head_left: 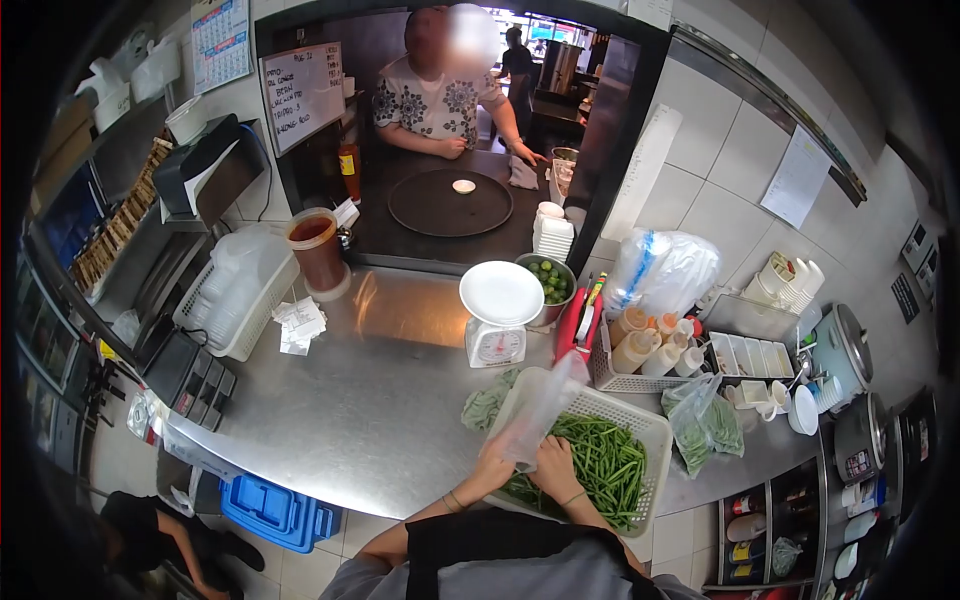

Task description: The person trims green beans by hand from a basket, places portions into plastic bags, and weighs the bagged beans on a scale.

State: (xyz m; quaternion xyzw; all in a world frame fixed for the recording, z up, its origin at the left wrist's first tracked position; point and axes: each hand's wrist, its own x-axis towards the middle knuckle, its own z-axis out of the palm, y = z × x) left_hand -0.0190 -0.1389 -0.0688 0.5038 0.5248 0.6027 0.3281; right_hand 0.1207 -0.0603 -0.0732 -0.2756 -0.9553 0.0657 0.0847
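With our left hand (488, 470) we grasp the clear plastic bag (543, 410) over the green beans (608, 462) in the white basket (656, 452); we cannot tell whether our right hand (555, 468) grips anything; a light, steady hold best avoids crumpling it.

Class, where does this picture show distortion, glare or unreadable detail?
Head view: the wide lens seems to bow the front edge of the silver metal counter, and the corners fall to black; head view: warm orange glare lies on it, left of the round-trayed white scale; head view: print on the white paper sheet at upper right is too small to read.
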